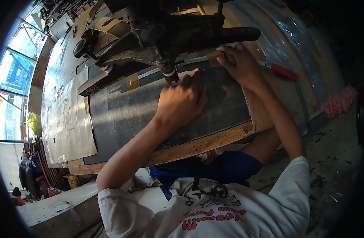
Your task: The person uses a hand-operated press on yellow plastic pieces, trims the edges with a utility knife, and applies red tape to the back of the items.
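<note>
My left hand (181, 101) lies palm-down on a dark sheet (122, 115), fingers loosely together and pressed flat, the fingertips reaching up to the foot of the machine head (170, 31). It grips nothing; it only bears on the sheet. My right hand (239, 63) sits further up and to the right, fingers curled down onto a small tan piece (214, 58) at the sheet's far edge. I think it is pinching that piece, but the knuckles hide the fingertips, so I cannot be sure.

The sheet itself is spread across the table (197, 146), covering most of its top, with the wooden front edge showing just below it. Its upper edge runs under the machine's foot (170, 75), right between my two hands. A strip of tape (132, 81) sits on that same edge, to the left of the foot.

Just beyond my right hand a red-handled tool (284, 71) lies on the table's right part. To the left of the sheet, pale card patterns (68, 123) lie flat on the bench. Further left are bright windows (11, 71), and at the lower left a heap of goods (35, 178) on the floor.
</note>
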Tool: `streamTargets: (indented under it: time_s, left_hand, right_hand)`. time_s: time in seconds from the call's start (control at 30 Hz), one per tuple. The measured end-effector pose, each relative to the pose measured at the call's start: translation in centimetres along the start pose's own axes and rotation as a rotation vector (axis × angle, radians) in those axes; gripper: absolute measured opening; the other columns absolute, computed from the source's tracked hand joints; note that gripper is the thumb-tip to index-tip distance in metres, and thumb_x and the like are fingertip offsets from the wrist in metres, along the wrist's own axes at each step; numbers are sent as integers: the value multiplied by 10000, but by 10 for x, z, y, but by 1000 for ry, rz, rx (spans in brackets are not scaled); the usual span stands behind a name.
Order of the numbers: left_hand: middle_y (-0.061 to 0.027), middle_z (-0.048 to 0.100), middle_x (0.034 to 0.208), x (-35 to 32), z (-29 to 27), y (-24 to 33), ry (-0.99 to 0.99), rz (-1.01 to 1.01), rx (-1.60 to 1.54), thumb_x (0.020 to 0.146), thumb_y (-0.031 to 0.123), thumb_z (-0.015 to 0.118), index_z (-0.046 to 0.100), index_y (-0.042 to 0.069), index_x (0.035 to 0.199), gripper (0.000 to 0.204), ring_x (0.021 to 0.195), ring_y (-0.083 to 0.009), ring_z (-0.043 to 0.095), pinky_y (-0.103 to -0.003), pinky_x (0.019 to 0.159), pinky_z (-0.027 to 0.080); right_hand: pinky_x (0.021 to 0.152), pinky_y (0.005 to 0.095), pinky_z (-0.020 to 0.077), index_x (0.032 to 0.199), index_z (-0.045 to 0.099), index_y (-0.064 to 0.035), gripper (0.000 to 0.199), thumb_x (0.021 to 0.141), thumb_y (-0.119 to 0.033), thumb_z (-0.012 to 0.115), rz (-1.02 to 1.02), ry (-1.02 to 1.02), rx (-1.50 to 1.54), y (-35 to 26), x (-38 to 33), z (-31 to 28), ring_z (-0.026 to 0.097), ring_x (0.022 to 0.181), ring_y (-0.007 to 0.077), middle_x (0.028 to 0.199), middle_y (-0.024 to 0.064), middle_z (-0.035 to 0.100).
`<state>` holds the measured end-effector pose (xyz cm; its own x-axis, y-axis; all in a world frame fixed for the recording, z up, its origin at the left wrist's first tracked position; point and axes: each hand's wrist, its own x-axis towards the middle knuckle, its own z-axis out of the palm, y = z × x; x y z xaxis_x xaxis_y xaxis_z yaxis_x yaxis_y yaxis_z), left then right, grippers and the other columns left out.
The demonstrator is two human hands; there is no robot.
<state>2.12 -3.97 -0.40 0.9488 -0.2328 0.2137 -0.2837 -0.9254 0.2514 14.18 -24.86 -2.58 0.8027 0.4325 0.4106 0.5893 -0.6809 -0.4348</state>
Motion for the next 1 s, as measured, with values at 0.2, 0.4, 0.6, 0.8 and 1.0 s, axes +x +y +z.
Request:
streamTargets:
  time_s: [0.2,0.4,0.6,0.8,1.0]
  left_hand:
    - [-149,675,1026,-1,1,-2,27,18,48,919,345,612,538,20,1356,549,746,-308,710,-395,626,586]
    - [-142,678,1024,-1,4,-4,35,18,40,914,337,621,556,18,1338,534,744,-301,711,-394,620,586]
    - [-133,682,1020,-2,4,-4,51,41,62,908,318,632,566,35,1329,511,705,-300,708,-403,597,583]
    - [-134,682,1007,-2,3,-4,49,29,44,903,289,649,564,56,1339,502,665,-293,703,-401,568,572]
    - [-166,682,973,-2,6,-8,191,53,117,912,304,631,568,-24,1301,512,614,-278,702,-364,481,547]
  right_hand:
    - [796,372,490,1080,702,-121,288,889,-335,708,7,-3,172,7,4,-1,608,854,233,968,70,576]
    - [728,308,459,1039,696,-92,204,875,-206,734,111,-53,247,8,5,-5,549,761,159,900,35,578]
    - [640,268,438,1060,671,-58,202,914,-191,714,83,-14,493,6,1,-8,502,648,101,845,10,657]
    - [682,262,485,1097,677,-44,244,920,-206,716,178,-48,556,10,2,-4,625,732,100,871,53,715]
    - [770,321,551,1099,694,-28,321,919,-294,709,143,-37,440,12,3,7,724,860,204,967,103,751]
